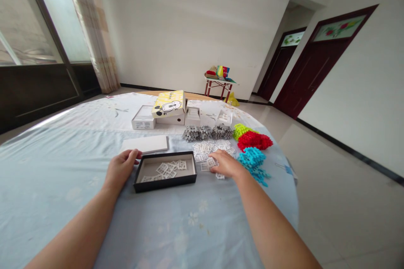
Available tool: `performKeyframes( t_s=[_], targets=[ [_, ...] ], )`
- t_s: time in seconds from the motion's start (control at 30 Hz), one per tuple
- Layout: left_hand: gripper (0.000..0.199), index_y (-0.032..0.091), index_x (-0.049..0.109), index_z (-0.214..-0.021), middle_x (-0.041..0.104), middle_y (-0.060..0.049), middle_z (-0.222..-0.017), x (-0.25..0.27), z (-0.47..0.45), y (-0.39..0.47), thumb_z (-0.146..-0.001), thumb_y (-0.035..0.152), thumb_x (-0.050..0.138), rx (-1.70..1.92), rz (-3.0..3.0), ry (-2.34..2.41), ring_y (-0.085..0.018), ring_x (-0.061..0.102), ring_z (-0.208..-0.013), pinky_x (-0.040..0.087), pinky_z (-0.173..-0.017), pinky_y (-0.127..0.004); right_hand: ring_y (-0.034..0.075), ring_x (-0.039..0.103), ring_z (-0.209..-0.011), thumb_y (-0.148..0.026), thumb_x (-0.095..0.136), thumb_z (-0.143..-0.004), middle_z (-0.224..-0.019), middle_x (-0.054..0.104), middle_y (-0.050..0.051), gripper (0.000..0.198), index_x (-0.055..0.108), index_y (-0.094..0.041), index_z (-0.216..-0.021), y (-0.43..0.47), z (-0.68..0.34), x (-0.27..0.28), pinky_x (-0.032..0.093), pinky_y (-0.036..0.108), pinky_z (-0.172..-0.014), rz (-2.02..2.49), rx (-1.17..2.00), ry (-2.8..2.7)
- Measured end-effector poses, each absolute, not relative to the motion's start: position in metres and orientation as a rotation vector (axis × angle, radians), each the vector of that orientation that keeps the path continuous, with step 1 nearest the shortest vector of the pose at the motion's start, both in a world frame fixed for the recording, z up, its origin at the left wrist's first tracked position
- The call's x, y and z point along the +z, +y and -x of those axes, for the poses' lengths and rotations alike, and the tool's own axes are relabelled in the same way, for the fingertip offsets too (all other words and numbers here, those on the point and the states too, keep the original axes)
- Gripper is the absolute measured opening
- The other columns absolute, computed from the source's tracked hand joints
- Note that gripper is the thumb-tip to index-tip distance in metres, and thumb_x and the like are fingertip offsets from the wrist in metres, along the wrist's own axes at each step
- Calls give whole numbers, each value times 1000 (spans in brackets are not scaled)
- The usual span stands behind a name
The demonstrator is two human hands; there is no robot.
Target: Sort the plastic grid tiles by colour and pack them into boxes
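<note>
- Reaching to loose white lattice pieces (203,148) with right hand (227,164), thumb and fingertips parted; can't tell if pinching any.
- Resting left hand (120,169) at far left corner of black box (166,185), thumb and fingers close together; can't tell if clamped on rim.
- Inside box, from near left corner toward far right: boxed white pieces (167,169).
- Just past box's far edge: flat white panel (147,144).
- Beyond loose pieces: grey bundles (192,133).
- Near table's (189,235) right edge: blue (252,157), red (254,140), green bundles (241,130).
- Toward far edge: yellow-and-white box (170,103).
</note>
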State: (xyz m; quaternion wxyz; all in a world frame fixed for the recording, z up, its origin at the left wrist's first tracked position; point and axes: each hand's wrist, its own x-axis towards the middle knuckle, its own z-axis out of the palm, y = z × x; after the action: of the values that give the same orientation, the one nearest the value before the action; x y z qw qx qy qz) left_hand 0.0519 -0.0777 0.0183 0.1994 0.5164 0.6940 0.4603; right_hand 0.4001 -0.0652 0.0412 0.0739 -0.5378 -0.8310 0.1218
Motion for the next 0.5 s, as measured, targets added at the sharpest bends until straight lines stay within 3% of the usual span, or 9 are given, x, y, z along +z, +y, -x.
performKeyframes(
  t_s=[0.27,0.5],
  targets=[
    [36,19,66,-69,65,-1,-56,17,-51,-76,-68,49,46,1300,-1462,1945,-18,61,-55,47,-55,-25,19,54,-87,-26,67,-62,-95,56,7,45,62,-18,-106,-56,-397,40,41,25,-77,1553,442,-2574],
    [35,19,66,-69,65,0,-57,19,-51,-77,-69,48,45,1280,-1466,1962,-17,60,-55,47,-56,-25,20,52,-88,-25,71,-53,-91,57,5,37,65,-19,-89,-44,-391,45,40,25,-73,1523,464,-2629]
  ],
)
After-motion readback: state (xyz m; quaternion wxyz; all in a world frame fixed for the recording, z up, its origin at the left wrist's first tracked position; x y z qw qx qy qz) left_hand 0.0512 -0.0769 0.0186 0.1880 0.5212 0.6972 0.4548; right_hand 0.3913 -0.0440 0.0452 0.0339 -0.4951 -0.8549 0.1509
